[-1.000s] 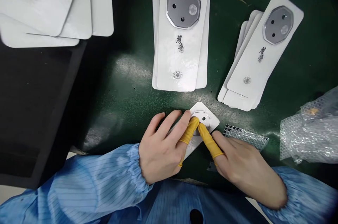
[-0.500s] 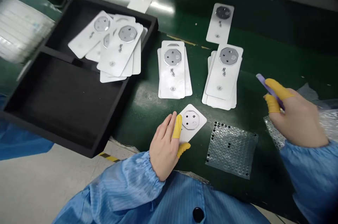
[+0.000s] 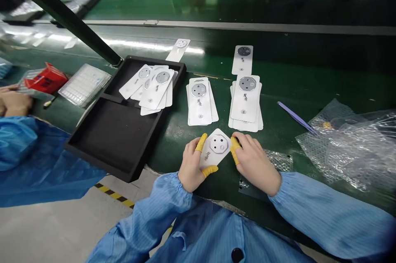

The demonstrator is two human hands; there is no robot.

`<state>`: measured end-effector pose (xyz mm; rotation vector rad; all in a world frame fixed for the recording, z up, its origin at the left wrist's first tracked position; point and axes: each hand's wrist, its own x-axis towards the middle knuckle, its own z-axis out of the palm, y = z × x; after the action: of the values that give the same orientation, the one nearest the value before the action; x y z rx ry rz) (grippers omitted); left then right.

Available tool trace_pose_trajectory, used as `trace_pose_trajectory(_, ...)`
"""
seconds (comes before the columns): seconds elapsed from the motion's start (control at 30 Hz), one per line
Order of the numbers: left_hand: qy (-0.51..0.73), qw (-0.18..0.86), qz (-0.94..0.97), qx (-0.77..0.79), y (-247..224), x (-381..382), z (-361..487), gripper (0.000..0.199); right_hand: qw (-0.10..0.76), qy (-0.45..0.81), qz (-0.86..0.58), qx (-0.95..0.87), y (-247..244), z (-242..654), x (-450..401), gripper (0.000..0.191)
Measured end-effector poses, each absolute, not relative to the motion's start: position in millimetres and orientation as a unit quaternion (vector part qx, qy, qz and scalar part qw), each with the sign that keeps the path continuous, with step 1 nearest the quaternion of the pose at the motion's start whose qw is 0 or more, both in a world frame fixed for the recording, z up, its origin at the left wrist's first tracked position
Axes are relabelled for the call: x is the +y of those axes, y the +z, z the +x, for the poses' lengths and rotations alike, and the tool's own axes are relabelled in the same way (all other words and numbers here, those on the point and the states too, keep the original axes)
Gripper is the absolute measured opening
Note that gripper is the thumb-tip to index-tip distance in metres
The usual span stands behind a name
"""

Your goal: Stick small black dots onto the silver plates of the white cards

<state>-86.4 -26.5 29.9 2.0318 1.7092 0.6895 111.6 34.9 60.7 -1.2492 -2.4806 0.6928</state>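
Observation:
A white card (image 3: pixel 206 158) with a silver octagonal piece with several dark holes (image 3: pixel 218 144) lies tilted at the table's front edge. My left hand (image 3: pixel 192 166) grips its left side, index finger and thumb, both in yellow finger cots, on either side of the card. At the card's right corner, my right hand (image 3: pixel 253 162) has thumb and index finger closed together on the edge. Beneath my right wrist lies a bubble wrap sheet (image 3: pixel 280 159), partly covered. Purple tweezers (image 3: pixel 295 117) rest on the table to the right.
Similar cards form a middle stack (image 3: pixel 199 110) and a right stack (image 3: pixel 245 110), with a single card (image 3: pixel 242 62) behind. More cards (image 3: pixel 154 93) lie in a black tray (image 3: pixel 139 143) at left. Crumpled bubble wrap (image 3: pixel 355 147) lies right. A co-worker's hand (image 3: pixel 15 102) shows far left.
My right hand has put down the tweezers and moved left to the card. My left hand still holds the card's left side. The view has tilted up, showing more of the bench.

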Motion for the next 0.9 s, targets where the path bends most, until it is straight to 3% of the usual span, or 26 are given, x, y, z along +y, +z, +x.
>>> trace_pose_trajectory(0.27, 0.325, 0.244, 0.672, 0.619, 28, -33, -83, 0.085, 0.245, 0.423, -0.468, -0.736, 49, 109, 51, 0.023)
trace_pose_trajectory(0.47, 0.39, 0.47, 0.528, 0.59, 72, -9, -83, 0.041, 0.297, 0.539, -0.466, -0.635, 72, 118, 52, 0.047)
trace_pose_trajectory(0.63, 0.389, 0.618, 0.444, 0.519, 93, 6, -66, 0.039, 0.342, 0.575, -0.5, -0.551, 98, 134, 40, 0.035)
trace_pose_trajectory(0.77, 0.417, 0.605, 0.45, 0.508, 94, 3, -50, 0.036, 0.359, 0.523, -0.509, -0.582, 102, 142, 35, 0.028)
trace_pose_trajectory(0.9, 0.433, 0.555, 0.452, 0.548, 92, 27, -56, 0.045, 0.378, 0.487, -0.505, -0.604, 94, 154, 34, 0.031)
